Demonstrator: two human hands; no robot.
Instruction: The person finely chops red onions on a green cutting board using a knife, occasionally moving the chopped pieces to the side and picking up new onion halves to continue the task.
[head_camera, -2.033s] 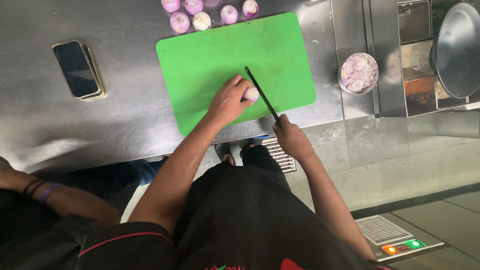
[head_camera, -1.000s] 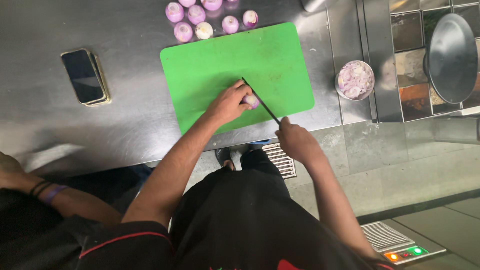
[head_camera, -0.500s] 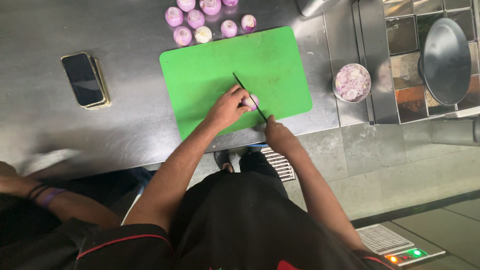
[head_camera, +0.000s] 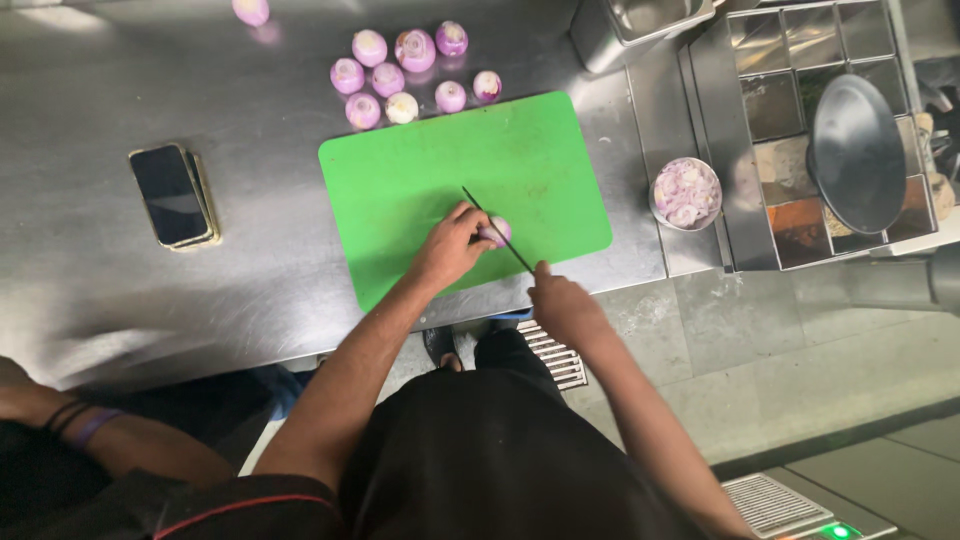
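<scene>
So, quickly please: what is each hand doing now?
Left hand: closed on the peeled onion on the green cutting board.
Right hand: closed on the knife.

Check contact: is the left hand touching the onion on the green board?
Touching. The head view shows the left hand with fingers curled over the onion, no gap, on the green cutting board.

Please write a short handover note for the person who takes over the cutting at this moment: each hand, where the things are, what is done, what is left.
Left hand: holds a peeled onion down on the green cutting board.
Right hand: grips the knife, blade lying across that onion.
Done: the small bowl right of the board holds sliced onion.
Left: nine peeled onions wait on the steel counter beyond the board, one more farther off to the left. A phone lies left of the board.
</scene>
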